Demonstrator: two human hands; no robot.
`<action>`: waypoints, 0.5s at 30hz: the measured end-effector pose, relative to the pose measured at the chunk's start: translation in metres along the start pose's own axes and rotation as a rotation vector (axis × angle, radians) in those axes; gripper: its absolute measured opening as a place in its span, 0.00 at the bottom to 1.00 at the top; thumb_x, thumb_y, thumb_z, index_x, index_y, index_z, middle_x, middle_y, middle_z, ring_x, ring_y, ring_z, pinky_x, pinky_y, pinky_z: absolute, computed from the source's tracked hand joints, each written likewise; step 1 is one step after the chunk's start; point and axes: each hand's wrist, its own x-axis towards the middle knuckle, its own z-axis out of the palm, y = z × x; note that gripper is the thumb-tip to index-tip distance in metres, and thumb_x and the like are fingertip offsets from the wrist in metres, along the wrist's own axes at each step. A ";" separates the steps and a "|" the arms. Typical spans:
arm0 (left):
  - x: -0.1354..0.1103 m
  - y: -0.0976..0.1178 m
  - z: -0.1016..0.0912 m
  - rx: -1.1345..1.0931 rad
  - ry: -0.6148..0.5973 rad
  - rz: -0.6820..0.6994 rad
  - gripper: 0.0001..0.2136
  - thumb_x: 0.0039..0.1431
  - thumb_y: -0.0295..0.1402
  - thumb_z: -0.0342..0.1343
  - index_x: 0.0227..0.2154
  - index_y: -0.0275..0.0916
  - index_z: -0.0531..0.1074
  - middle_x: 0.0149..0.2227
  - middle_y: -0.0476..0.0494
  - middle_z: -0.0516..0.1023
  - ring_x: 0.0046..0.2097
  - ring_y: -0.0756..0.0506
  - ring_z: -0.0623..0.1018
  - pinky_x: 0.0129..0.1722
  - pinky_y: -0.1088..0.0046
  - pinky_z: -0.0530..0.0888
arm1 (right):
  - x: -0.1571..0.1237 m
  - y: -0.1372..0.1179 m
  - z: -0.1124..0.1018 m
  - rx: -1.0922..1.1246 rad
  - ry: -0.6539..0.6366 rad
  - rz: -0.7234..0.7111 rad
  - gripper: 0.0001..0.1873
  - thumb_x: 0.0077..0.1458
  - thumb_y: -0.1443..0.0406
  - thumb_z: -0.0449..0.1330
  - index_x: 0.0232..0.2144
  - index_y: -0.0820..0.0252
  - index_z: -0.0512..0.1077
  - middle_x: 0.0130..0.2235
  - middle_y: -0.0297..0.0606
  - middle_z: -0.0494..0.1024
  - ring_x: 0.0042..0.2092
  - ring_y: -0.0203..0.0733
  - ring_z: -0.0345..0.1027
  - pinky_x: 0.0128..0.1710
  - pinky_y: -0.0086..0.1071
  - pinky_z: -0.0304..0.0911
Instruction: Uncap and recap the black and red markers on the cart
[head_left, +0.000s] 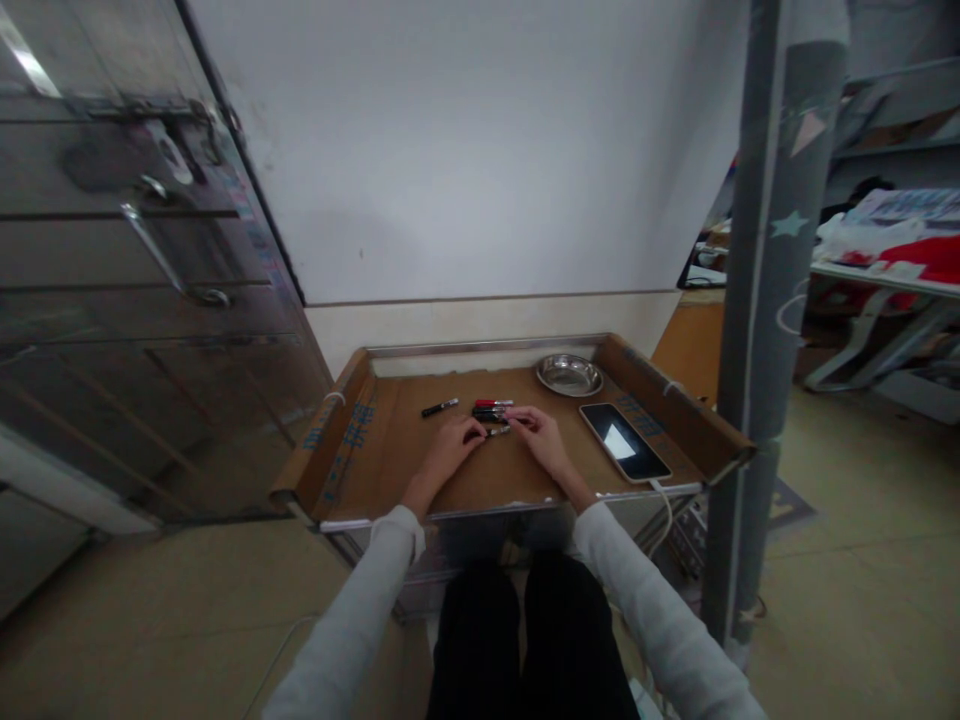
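My left hand (454, 443) is closed, with thumb and fingertips on the left end of a short marker pen (498, 431) just above or on the cardboard. At that pen's right end, the fingers of my right hand (538, 436) are drawn together and appear to pinch it; the exact contact is too small to see clearly. Just beyond the hands lie a red marker (493, 403) and black markers (487, 412), side by side and partly covered by my right fingertips. Another black marker (439, 407) rests apart, beyond my left hand.
Brown cardboard (405, 470) lines the small table, with raised side flaps. A round metal dish (568, 375) stands at the back right. Nearer is a phone (625, 442) with a white cable (667, 515). A grey pillar (766, 300) rises beside the table; a metal door (150, 300) is left.
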 end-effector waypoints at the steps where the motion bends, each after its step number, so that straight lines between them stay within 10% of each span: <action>1: 0.003 0.000 0.002 0.063 0.017 0.025 0.03 0.55 0.28 0.55 0.31 0.40 0.72 0.37 0.45 0.75 0.44 0.44 0.72 0.48 0.64 0.68 | 0.000 0.000 0.003 -0.081 -0.051 -0.042 0.07 0.49 0.63 0.61 0.32 0.58 0.75 0.37 0.38 0.79 0.41 0.41 0.71 0.46 0.38 0.63; 7: 0.015 -0.009 0.011 0.147 0.073 0.064 0.06 0.56 0.24 0.52 0.36 0.39 0.69 0.40 0.44 0.69 0.47 0.45 0.68 0.51 0.63 0.67 | 0.001 0.005 0.014 -0.640 -0.248 -0.266 0.08 0.52 0.67 0.60 0.37 0.53 0.75 0.42 0.37 0.77 0.46 0.44 0.65 0.48 0.41 0.56; 15: 0.007 -0.002 0.012 0.167 0.031 0.100 0.07 0.60 0.32 0.51 0.40 0.40 0.69 0.42 0.44 0.69 0.48 0.45 0.68 0.52 0.64 0.66 | -0.006 0.008 -0.002 -0.966 -0.134 -0.295 0.10 0.55 0.62 0.58 0.39 0.58 0.73 0.39 0.43 0.72 0.42 0.47 0.61 0.43 0.39 0.57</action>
